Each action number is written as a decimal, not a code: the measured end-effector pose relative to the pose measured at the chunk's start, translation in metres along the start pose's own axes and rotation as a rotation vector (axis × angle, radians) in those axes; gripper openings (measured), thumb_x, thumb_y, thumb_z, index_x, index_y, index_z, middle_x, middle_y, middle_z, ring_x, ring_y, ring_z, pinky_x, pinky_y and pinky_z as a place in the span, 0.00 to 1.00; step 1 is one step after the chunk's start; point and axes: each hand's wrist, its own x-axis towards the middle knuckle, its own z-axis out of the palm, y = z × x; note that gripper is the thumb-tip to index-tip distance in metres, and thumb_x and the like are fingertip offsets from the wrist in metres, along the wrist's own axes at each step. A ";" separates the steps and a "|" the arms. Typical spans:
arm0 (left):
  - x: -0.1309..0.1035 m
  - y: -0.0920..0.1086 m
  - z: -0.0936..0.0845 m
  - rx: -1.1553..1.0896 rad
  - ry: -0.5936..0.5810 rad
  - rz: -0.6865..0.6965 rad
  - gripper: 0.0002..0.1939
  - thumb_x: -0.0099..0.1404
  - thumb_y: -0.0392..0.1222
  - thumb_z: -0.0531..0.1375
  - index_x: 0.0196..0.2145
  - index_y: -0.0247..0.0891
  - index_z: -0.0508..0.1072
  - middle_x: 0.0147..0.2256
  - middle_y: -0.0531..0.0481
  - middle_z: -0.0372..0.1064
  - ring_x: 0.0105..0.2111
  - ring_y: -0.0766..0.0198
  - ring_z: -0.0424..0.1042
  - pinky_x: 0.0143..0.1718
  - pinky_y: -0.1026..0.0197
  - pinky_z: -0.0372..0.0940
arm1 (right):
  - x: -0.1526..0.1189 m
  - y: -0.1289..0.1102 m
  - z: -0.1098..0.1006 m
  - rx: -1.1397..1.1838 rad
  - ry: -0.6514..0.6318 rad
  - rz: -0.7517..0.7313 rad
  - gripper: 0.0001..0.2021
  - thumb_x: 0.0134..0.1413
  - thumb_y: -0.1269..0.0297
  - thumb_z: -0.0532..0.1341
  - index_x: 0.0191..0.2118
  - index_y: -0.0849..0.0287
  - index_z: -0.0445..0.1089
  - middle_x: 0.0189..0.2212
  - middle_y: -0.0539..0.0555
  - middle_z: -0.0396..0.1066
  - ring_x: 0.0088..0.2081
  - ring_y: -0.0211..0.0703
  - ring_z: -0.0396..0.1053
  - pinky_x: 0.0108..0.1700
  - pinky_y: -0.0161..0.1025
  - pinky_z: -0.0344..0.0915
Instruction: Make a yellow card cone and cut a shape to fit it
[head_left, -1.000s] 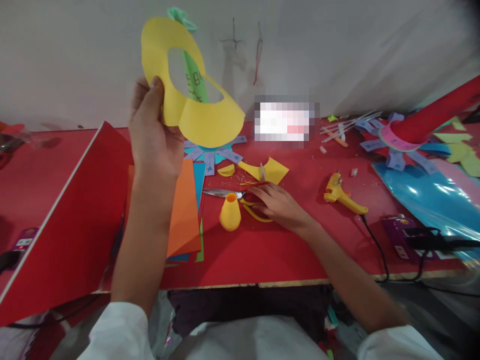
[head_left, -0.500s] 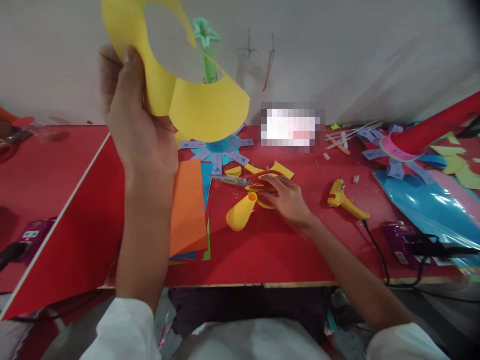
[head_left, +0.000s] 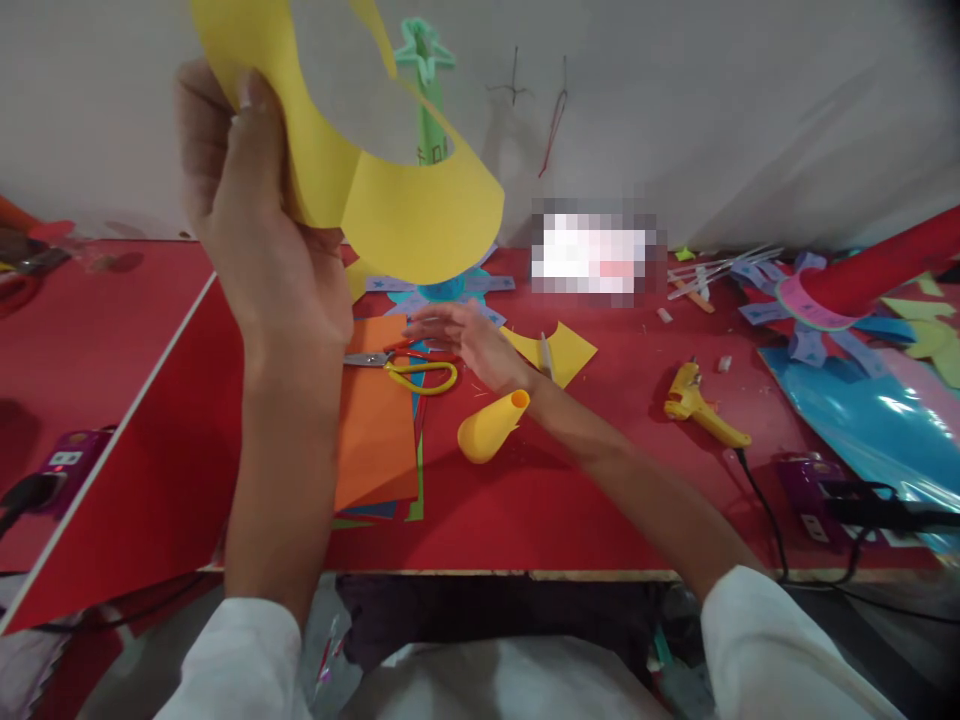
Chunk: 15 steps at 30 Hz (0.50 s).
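Note:
Raised at the upper left, my left hand pinches a large curved yellow paper piece with an open middle. My right hand reaches over the table with its fingers stretched out and nothing in them. Just left of it lie the scissors, with red and yellow handles, partly over orange paper sheets. A rolled yellow paper cone rests on the table below my right wrist. Yellow paper scraps lie to the right of my right hand.
A yellow glue gun and a purple power box sit on the right of the red table. Blue plastic film covers the right side. A green star-topped tube and a blue paper flower stand behind my hands.
My right hand has moved left and let go of the scissors, which now lie farther left, partly on the orange sheets. My left hand still holds the yellow paper up.

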 end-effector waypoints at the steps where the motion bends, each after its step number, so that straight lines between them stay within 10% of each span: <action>1: 0.000 0.000 -0.002 0.016 -0.047 0.042 0.14 0.85 0.27 0.47 0.40 0.36 0.65 0.37 0.53 0.72 0.40 0.70 0.81 0.51 0.61 0.78 | -0.009 -0.004 -0.005 0.092 -0.028 0.036 0.47 0.65 0.18 0.41 0.62 0.52 0.74 0.58 0.61 0.82 0.64 0.58 0.78 0.67 0.60 0.75; 5: 0.001 -0.004 -0.008 0.038 -0.143 0.100 0.13 0.84 0.27 0.47 0.42 0.33 0.65 0.36 0.56 0.70 0.39 0.72 0.80 0.53 0.61 0.77 | -0.065 -0.015 -0.023 0.187 -0.079 0.100 0.54 0.48 0.10 0.55 0.66 0.48 0.70 0.65 0.62 0.78 0.70 0.61 0.73 0.73 0.61 0.68; 8: 0.002 -0.009 -0.009 0.060 -0.155 0.107 0.15 0.85 0.28 0.46 0.39 0.36 0.65 0.35 0.55 0.69 0.40 0.72 0.80 0.52 0.62 0.78 | -0.104 -0.008 -0.022 -0.011 -0.168 0.098 0.49 0.41 0.27 0.77 0.64 0.50 0.72 0.64 0.63 0.78 0.66 0.63 0.77 0.66 0.59 0.74; 11: 0.000 -0.014 -0.007 0.082 -0.145 0.153 0.16 0.83 0.25 0.47 0.38 0.35 0.66 0.34 0.56 0.66 0.38 0.74 0.78 0.49 0.65 0.77 | -0.125 0.009 -0.017 -0.358 0.071 0.104 0.27 0.60 0.36 0.72 0.52 0.54 0.79 0.52 0.62 0.83 0.53 0.58 0.83 0.58 0.57 0.78; 15: -0.013 -0.016 0.006 0.073 -0.121 0.155 0.16 0.83 0.25 0.51 0.37 0.35 0.70 0.34 0.55 0.68 0.36 0.76 0.73 0.46 0.71 0.74 | -0.125 0.024 -0.026 -0.555 0.404 -0.024 0.23 0.64 0.40 0.69 0.52 0.53 0.78 0.50 0.61 0.84 0.51 0.59 0.83 0.58 0.58 0.79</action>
